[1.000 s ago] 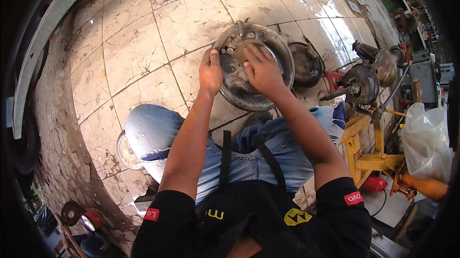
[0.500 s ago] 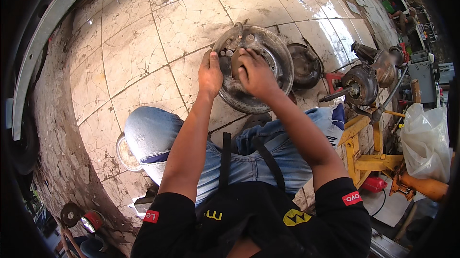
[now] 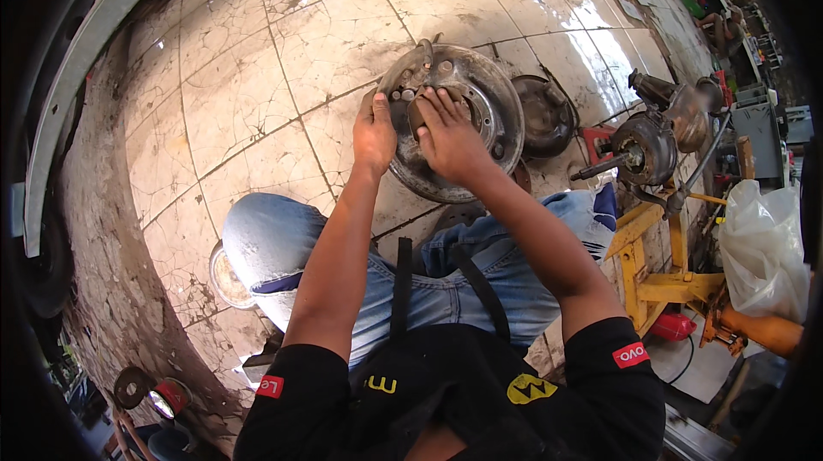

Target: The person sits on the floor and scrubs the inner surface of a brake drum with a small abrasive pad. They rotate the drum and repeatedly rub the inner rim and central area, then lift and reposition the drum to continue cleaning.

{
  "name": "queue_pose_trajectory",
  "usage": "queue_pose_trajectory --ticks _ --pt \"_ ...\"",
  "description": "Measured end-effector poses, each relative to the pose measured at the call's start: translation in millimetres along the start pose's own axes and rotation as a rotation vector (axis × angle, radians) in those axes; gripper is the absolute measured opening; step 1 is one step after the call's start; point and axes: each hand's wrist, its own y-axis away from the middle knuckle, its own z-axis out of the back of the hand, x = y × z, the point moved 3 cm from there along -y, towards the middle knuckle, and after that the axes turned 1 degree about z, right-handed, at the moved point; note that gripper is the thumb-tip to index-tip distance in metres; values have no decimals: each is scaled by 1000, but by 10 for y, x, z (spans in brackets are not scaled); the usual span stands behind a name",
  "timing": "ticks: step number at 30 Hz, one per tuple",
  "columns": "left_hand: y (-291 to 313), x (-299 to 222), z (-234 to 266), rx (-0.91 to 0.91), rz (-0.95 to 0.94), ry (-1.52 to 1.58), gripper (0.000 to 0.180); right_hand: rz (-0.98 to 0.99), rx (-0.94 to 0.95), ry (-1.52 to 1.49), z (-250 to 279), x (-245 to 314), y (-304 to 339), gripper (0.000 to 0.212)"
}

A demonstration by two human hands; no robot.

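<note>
Round metal plate (image 3: 505, 105), grimy, grey, scuffed; left hand (image 3: 375, 137) clamped on its rim, right hand (image 3: 454, 140) grip unclear

Spreading wide as cracked, dirt-stained cream ceramic-tile floor (image 3: 231, 101); carrying large brake backing plate (image 3: 499, 101), smaller dark backing plate (image 3: 542, 118) just right, pale round metal piece (image 3: 228, 276) lower left.

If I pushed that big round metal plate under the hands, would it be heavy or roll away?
The metal plate probably feels heavy and stiff, since it looks broad and solid. Its round shape might let it roll if stood on edge. Its grimy surface could be slippery.
</note>
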Motion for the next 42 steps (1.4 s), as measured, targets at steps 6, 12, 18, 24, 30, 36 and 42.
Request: queue_pose_trajectory --ticks 6,12,18,24,30,36,42 --pt "-2 29 9 -6 6 -4 46 -129 -27 15 -16 2 -17 50" --pt "15 -13 14 -13 4 9 47 -212 -47 -16 67 -171 -33 49" --pt "-32 123 52 -16 54 70 49 3 41 4 33 16 13 50" --pt "3 -7 45 45 185 230 53 -139 4 149 -49 19 -12 51" --pt "17 -38 27 52 192 229 54 -230 3 131 45 -225 8 55" --pt "-24 21 44 41 199 238 59 -11 73 131 -10 14 26 55" --pt "14 3 42 46 202 128 63 -227 -35 174 30 -85 -36 55"
